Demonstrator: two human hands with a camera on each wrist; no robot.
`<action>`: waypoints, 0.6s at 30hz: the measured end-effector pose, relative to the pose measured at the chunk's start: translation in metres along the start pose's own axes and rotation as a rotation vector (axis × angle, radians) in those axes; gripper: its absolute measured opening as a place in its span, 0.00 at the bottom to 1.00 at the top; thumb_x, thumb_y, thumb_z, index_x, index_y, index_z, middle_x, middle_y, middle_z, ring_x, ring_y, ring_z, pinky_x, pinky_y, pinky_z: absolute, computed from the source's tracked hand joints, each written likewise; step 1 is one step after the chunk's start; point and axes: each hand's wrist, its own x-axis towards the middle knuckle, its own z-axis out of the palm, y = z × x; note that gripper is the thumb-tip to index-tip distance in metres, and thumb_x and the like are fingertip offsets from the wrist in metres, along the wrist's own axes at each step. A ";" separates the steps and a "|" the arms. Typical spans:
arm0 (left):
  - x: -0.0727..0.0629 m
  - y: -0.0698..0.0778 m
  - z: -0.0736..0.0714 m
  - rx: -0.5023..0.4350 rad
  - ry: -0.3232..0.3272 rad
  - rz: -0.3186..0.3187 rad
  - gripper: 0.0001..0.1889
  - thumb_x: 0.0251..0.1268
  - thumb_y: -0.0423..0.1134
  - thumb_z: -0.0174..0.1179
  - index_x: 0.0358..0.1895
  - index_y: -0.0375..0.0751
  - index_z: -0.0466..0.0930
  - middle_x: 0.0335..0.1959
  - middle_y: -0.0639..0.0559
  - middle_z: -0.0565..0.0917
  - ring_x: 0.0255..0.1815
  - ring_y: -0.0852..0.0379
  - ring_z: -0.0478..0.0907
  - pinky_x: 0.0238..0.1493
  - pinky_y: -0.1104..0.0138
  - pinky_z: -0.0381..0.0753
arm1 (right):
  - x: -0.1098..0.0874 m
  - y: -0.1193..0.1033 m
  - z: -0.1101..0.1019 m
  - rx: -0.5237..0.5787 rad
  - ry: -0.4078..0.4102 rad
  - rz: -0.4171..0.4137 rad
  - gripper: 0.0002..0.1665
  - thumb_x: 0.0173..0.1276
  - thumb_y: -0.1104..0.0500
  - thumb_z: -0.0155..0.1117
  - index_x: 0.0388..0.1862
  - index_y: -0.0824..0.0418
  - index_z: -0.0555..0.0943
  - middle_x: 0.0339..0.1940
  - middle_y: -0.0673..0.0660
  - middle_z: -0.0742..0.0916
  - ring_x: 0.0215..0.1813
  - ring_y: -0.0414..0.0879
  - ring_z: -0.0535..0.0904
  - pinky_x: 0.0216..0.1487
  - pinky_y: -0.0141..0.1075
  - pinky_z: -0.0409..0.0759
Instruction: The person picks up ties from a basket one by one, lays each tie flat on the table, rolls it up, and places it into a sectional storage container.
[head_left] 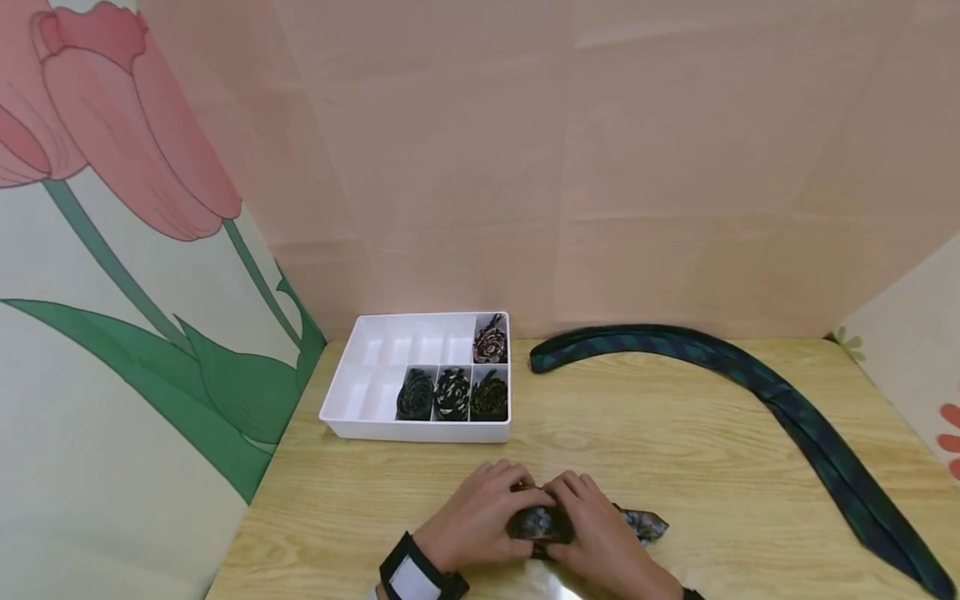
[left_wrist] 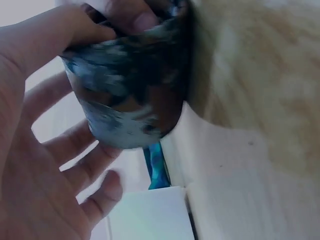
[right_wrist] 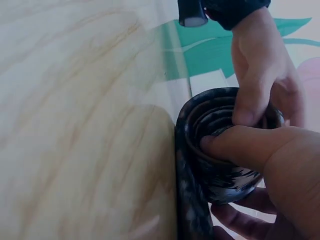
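A dark floral-patterned necktie (head_left: pixel 542 525) is coiled into a roll on the table between both hands. My left hand (head_left: pixel 483 518) grips the roll from the left, fingers curved over its far side. From the right, my right hand (head_left: pixel 600 535) holds the same roll. Both thumbs press inside the spiral of the coil (right_wrist: pixel 186 120), as the right wrist view shows. A short flat end (head_left: pixel 647 525) of the tie sticks out to the right beyond the right hand. The outer face of the roll (left_wrist: pixel 125 100) shows grey-blue and brown patches in the left wrist view.
A white divided tray (head_left: pixel 420 431) stands behind the hands, left of centre. Several rolled dark ties (head_left: pixel 452 394) sit in its right-hand compartments. A long dark green and navy tie (head_left: pixel 780 400) lies curved along the table's back and right side. A pinkish wall rises behind.
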 end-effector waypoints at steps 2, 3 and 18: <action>0.000 0.001 0.000 0.004 -0.001 -0.004 0.30 0.56 0.55 0.76 0.64 0.64 0.81 0.54 0.63 0.81 0.54 0.65 0.75 0.63 0.66 0.77 | 0.000 0.002 -0.001 -0.013 0.003 -0.007 0.35 0.51 0.46 0.88 0.57 0.48 0.82 0.53 0.41 0.81 0.53 0.39 0.75 0.55 0.44 0.83; 0.001 0.001 0.000 0.003 -0.003 -0.007 0.30 0.56 0.55 0.76 0.64 0.64 0.81 0.54 0.63 0.81 0.54 0.65 0.75 0.63 0.66 0.77 | 0.000 0.003 -0.001 -0.013 0.003 -0.010 0.36 0.51 0.46 0.88 0.58 0.48 0.81 0.53 0.41 0.81 0.54 0.39 0.75 0.56 0.44 0.83; -0.001 0.002 -0.001 -0.046 -0.009 -0.005 0.23 0.61 0.57 0.73 0.60 0.65 0.84 0.50 0.64 0.79 0.49 0.67 0.72 0.55 0.71 0.75 | -0.002 0.005 -0.005 0.074 -0.019 -0.032 0.39 0.53 0.47 0.87 0.63 0.45 0.80 0.55 0.39 0.81 0.55 0.39 0.74 0.55 0.42 0.81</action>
